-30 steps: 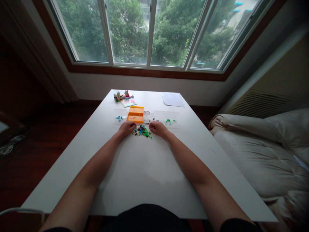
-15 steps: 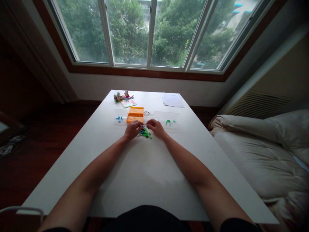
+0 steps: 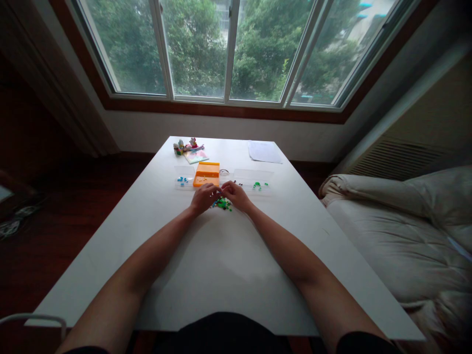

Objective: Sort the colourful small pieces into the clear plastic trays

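Observation:
Over the middle of the white table [image 3: 228, 255], my left hand [image 3: 205, 197] and my right hand [image 3: 235, 194] meet at the fingertips. Both have their fingers closed in a pinch; whatever lies between them is too small to make out. Just below the hands is a loose pile of small toy bricks [image 3: 223, 204], mostly green with some blue and dark ones, partly covered by my fingers. Directly beyond my left hand lies an open orange case [image 3: 207, 171] with a few small pieces in its near half.
Left of the case, a clear plastic box [image 3: 183, 183] holds blue pieces; a clear tray [image 3: 265, 175] on the right holds green ones. Farther back are small brick figures [image 3: 179, 147], a colourful booklet [image 3: 196, 156] and white paper sheets [image 3: 264, 152]. A beige sofa [image 3: 391, 231] stands right of the table.
My fingertips have come closer together, and my right hand has shifted slightly left over the pile. The boxes and the orange case stay where they were.

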Available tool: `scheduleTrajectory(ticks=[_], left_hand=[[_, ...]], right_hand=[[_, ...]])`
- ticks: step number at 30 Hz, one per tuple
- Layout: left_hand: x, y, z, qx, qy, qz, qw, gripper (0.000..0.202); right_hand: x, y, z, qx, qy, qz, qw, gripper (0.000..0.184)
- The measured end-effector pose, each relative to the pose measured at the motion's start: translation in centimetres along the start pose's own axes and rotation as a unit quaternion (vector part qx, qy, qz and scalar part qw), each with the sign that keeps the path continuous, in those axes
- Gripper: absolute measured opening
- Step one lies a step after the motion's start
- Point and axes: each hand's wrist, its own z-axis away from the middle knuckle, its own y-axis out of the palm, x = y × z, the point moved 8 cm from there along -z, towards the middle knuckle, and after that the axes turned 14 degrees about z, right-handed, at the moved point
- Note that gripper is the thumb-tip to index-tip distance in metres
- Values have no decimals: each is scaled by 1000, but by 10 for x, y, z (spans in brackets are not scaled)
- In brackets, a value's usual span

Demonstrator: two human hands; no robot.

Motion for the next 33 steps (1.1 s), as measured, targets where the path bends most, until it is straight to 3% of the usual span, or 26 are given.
scheduleTrajectory(ticks=[6,12,17,21,24,28,33], left_hand=[[-1,-1,1,-6,17,-9,1000,10],[12,-15,0,-47,-26,-25,998,11],[45,-57,7,-160,-143,-89,973,15],[80,-104,29,-264,-276,-152,912,18],[103,-123,43,-288,-350,-151,879,21],[123,-126,49,-289,-386,-130,866,23],[132,-119,49,-273,-405,-116,865,25]], right_hand=[[7,-4,3,-22,-26,48,998,24],[3,-19,5,-74,-11,136,988,18],[-2,-26,5,-89,-13,197,976,19],[-2,-25,6,-88,-20,220,971,19],[-1,-24,6,-86,-22,224,971,19],[-3,-24,6,-86,-18,225,970,20],[-3,-25,6,-87,-20,221,971,19]])
